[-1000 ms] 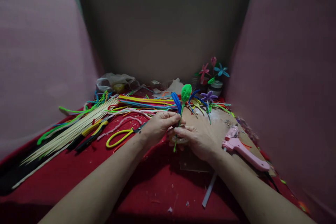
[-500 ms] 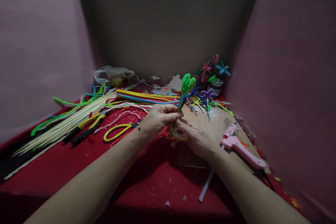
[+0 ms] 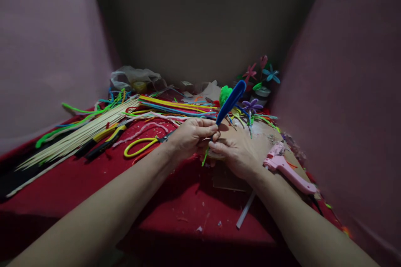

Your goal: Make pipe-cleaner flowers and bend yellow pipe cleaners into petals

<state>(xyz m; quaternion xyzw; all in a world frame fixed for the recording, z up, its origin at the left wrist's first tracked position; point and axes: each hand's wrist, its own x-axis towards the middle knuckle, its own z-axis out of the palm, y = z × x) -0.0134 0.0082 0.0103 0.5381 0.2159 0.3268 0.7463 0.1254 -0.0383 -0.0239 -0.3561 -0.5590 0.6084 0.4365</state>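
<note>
My left hand (image 3: 196, 131) pinches the stem of a pipe-cleaner flower between thumb and fingers. Its fuzzy green head (image 3: 225, 95) points up, partly behind a long blue pipe-cleaner leaf (image 3: 232, 101) that slants up to the right. Below the fingers the green stem end (image 3: 205, 157) sticks out. Just under it, my right hand (image 3: 233, 154) is closed around a roll of tape (image 3: 216, 155), mostly hidden by the fingers, with its thumb close to the stem.
A pink glue gun (image 3: 290, 171) lies on cardboard at right. Bamboo sticks (image 3: 84, 129), pliers (image 3: 105, 144), yellow-handled scissors (image 3: 140, 147) and coloured pipe cleaners (image 3: 175, 106) spread to the left and back. Finished flowers (image 3: 263, 73) stand at the back right, near a purple flower (image 3: 252, 106).
The flower has turned in my fingers, so the blue leaf now faces me in front of the green head. Both hands stay close together; the view has shifted slightly.
</note>
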